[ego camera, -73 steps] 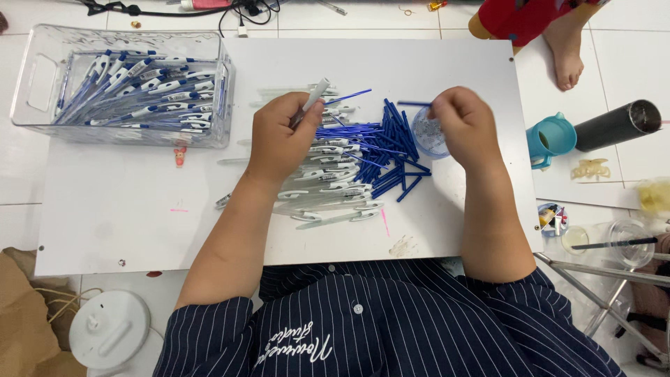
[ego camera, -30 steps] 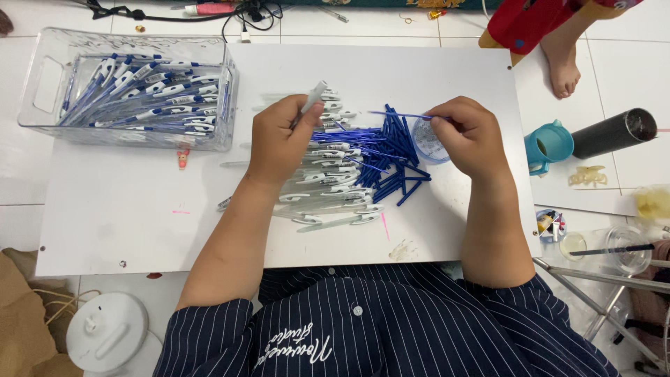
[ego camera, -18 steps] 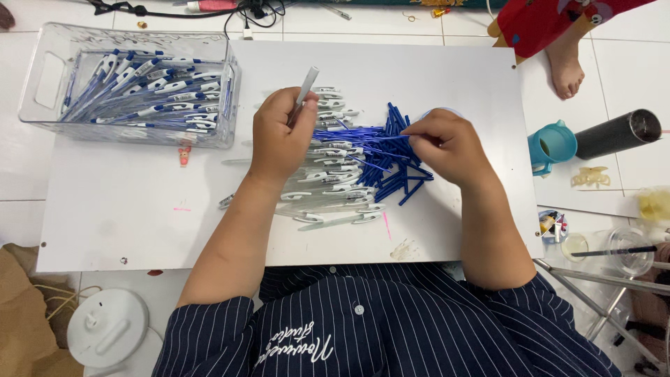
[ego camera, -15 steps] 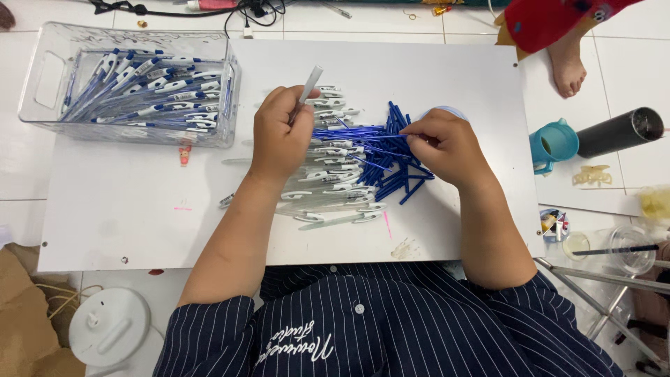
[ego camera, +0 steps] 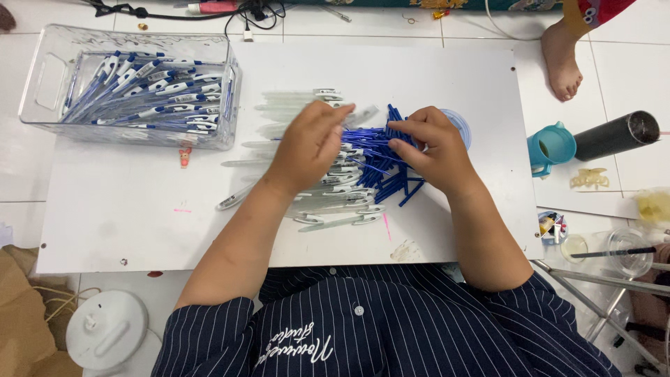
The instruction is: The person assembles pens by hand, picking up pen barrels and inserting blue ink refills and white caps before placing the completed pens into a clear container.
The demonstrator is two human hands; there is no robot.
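Since the earlier frames your right hand [ego camera: 436, 150] has come in from the small clear cup [ego camera: 460, 126] at the right of the pile and now sits over the blue refills [ego camera: 391, 167], while your left hand [ego camera: 310, 143] has lowered the clear pen barrel [ego camera: 363, 115] it held and tipped it toward the right hand.

Your left hand is clamped on that barrel, fingers wrapped round it just left of centre frame. Your right hand's fingertips are pinched together over the refill pile; they seem to nip one thin blue refill, though I cannot tell for sure. The two hands are near each other but not touching.

As for progress, I judge you well into the job: the clear bin [ego camera: 42, 91] in the upper left holds a good heap of finished pens [ego camera: 153, 91] (dozens, too tangled to count exactly), yet a large spread of empty barrels [ego camera: 335, 209] and refills is left on the white surface [ego camera: 105, 216] in the middle of the frame.

Counts as far as they show: one bin, one cup, one barrel in hand, roughly twenty or more loose barrels, and a similar bundle of refills. Off the board at right stand one teal cup [ego camera: 551, 146] and one black tube [ego camera: 618, 136].
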